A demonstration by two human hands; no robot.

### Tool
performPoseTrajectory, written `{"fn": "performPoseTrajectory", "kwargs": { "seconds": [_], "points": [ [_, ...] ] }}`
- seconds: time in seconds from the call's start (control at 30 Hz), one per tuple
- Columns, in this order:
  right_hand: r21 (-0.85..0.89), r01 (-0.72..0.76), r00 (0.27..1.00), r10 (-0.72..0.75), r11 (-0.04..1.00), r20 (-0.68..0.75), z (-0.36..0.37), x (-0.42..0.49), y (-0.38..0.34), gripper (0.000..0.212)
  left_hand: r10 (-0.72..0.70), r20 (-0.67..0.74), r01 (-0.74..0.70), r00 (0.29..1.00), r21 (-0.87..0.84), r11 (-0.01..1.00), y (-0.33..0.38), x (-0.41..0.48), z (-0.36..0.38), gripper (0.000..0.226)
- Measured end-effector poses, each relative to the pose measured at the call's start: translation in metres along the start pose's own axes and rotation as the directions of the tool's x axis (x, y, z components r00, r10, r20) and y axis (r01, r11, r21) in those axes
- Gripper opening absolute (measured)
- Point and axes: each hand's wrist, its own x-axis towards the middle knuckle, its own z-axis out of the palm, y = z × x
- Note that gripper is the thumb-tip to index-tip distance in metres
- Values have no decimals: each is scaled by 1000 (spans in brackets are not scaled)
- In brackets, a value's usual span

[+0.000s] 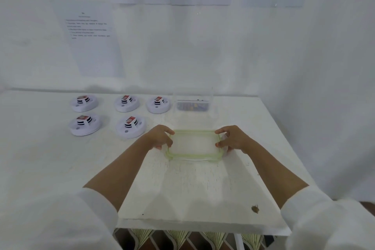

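Nearest, the table (192, 189) carries a clear, green-rimmed lid (192, 146) at its middle. Left of the lid sit five smoke detectors (129, 127). The left hand (160, 138) pinches the lid's left short end. Behind the lid stands a clear container (192, 105). The right hand (233, 138) pinches the right end. The lid looks light, stiff and slightly slick, so the short ends probably grip best.

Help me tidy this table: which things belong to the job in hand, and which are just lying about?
In use: lid, gripped at its ends by left hand and right hand; probably the clear box behind it.
Lying about: five smoke alarms, brown scrap, wall papers.
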Motion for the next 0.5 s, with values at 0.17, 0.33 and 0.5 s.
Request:
{"fn": "performPoseTrajectory", "kwargs": {
  "seconds": [0.17, 0.33, 0.5],
  "points": [
    [-29, -13, 1000, 14, 999, 9, -1, 5, -3, 50, 4, 15, -5, 1000, 6, 1000, -1, -1, -3, 47],
    [-172, 161, 963, -193, 972, -186, 3, 3, -23, 48, 100, -79, -101, 992, -13, 995, -3, -6, -16, 46],
    [-141, 347, 901, -371, 927, -225, 22, 8, -66, 52, 231, -225, -240, 947, -17, 971, -11, -8, -42, 45]
  ]
}}
